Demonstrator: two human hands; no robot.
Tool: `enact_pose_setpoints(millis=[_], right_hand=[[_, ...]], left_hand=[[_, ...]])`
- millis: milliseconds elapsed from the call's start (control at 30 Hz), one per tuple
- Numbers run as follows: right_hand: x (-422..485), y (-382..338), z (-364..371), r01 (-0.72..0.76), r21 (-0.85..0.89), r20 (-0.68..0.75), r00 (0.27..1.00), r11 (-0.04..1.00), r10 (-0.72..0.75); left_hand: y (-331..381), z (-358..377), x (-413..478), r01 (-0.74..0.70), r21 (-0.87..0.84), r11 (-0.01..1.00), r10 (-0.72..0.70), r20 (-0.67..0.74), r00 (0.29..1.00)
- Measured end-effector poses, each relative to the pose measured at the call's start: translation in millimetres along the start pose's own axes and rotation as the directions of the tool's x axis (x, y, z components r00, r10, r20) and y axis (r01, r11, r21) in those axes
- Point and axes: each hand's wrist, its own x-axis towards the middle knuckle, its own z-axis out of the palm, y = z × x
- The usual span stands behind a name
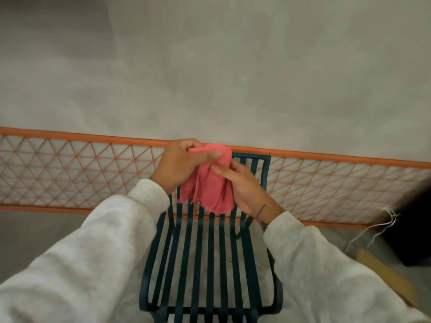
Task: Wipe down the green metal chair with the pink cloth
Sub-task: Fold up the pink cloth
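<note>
Two hands are being held above one green metal chair (211,259), and one pink cloth (210,183) is being gripped between them. The left hand (179,164), at about ten o'clock from the cloth's middle, is being closed over the cloth's bunched top edge, with the thumb being laid flat along the fabric. The right hand (245,190), at about three o'clock from the cloth, is being pinched on the fabric's right side, thumb in front and fingers behind. The cloth is being hung in loose folds in front of the chair's slatted backrest, whose top rail is partly being hidden behind it. Both forearms are being covered by two pale sleeves (98,252). One orange lattice fence panel (81,169) is being seen across the frame behind the chair, from nine o'clock to three o'clock. A few thin white cables (373,231) are being trailed on the floor at four o'clock.
</note>
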Motion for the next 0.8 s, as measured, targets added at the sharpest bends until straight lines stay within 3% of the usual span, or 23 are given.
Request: enact_pose_setpoints(millis=[167,400,500,600,800], right_hand=[[-20,-17,-37,0.103,-0.049,-0.115,0.987,0.993,-0.108],[-38,-37,-104,0.211,0.107,-0.189,0.964,0.972,-0.188],[-46,-41,-148,0.212,0.187,-0.227,0.959,0.959,-0.168],[-56,-39,-199,0.171,0.211,-0.274,0.956,0.963,-0.109],[-76,-20,-312,-0.039,0.137,-0.324,0.942,0.99,0.082]], left_hand=[[11,24,11,0.011,-0.078,0.997,-0.004,0.093,0.996],[5,99,21,0.176,-0.351,0.92,-0.112,0.193,0.975],[-5,149,20,0.276,-0.363,0.89,-0.171,0.294,0.94],[-17,203,17,0.338,-0.313,0.888,-0.234,0.324,0.917],[-64,309,19,0.424,-0.228,0.876,-0.391,0.177,0.903]])
